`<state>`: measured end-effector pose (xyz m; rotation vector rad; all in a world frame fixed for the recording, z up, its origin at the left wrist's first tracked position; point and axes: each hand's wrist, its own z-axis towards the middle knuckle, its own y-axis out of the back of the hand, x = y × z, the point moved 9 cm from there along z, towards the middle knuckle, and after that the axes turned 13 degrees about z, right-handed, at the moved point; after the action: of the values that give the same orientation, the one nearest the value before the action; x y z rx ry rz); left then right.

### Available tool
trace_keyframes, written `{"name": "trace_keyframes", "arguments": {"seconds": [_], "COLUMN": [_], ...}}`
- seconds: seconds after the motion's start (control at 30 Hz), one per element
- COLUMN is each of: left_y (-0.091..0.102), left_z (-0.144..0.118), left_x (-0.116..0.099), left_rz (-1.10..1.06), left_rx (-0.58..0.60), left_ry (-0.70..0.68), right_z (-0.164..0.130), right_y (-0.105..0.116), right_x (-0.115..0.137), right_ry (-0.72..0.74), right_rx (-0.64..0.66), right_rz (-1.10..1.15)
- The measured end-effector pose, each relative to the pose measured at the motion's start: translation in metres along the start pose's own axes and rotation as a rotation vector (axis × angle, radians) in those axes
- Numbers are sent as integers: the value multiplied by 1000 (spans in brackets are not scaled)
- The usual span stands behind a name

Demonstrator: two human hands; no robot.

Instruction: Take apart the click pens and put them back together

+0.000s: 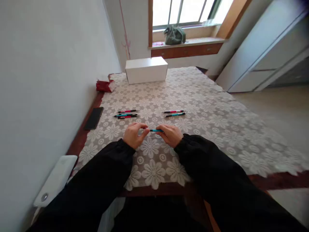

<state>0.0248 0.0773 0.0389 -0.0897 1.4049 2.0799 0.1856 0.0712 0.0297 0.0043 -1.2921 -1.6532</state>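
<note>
- Both hands are up over the near middle of the table (241, 129), and between them sits one blue pen (154, 130).
- The left hand (132, 135) pinches the pen's left end with fingertips curled in; the right hand (172, 135) grips the other end the same way.
- The pen's long axis runs straight left to right, level, parallel to the table's near edge. Which end is the tip I cannot tell; the fingers cover both ends.
- Only the short blue middle stretch shows between the two hands, just above the lace tablecloth (205, 109).
- Count beyond the hands: a left cluster of pens (126, 114), about three or four, red and blue, lying close together and hard to separate.
- To the right, a pair of pens (174, 112), one red, one blue, side by side.
- All of them lie roughly left to right as well.
- One white box (146, 69) at the far edge, one red packet (104, 86) beside it, one dark phone (93, 118) by the left edge.
</note>
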Motion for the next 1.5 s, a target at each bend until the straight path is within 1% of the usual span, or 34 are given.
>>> {"name": "trace_keyframes", "arguments": {"seconds": [0.13,0.27,0.57,0.7,0.83,0.9,1.03,1.13,1.37,1.5], "left_y": [-2,-4,3,7,8,6,3,4,3,4], "left_z": [1,0,-1,0,1,1,1,2,1,1], "left_x": [3,-3,-2,-2,1,1,-1,-1,1,2], "left_rz": [43,43,30,14,14,13,9,18,91,89], "left_rx": [35,58,-59,-84,-49,-17,25,13,-8,-35], "left_ry": [17,-47,-85,-49,13,18,-18,-29,-37,-19], "right_z": [-1,-1,-1,-1,0,0,-1,-1,-2,-1], "right_y": [2,5,6,11,17,19,18,16,12,16], "right_x": [-4,0,-2,0,7,8,9,8,3,1], "right_ry": [-17,-4,-70,-50,21,36,47,49,-21,-79], "right_rx": [-32,-36,-5,-54,-119,-134,-124,-104,-73,-115], "right_rz": [0,15,-45,-18,-10,-22,-38,-37,-40,8]}}
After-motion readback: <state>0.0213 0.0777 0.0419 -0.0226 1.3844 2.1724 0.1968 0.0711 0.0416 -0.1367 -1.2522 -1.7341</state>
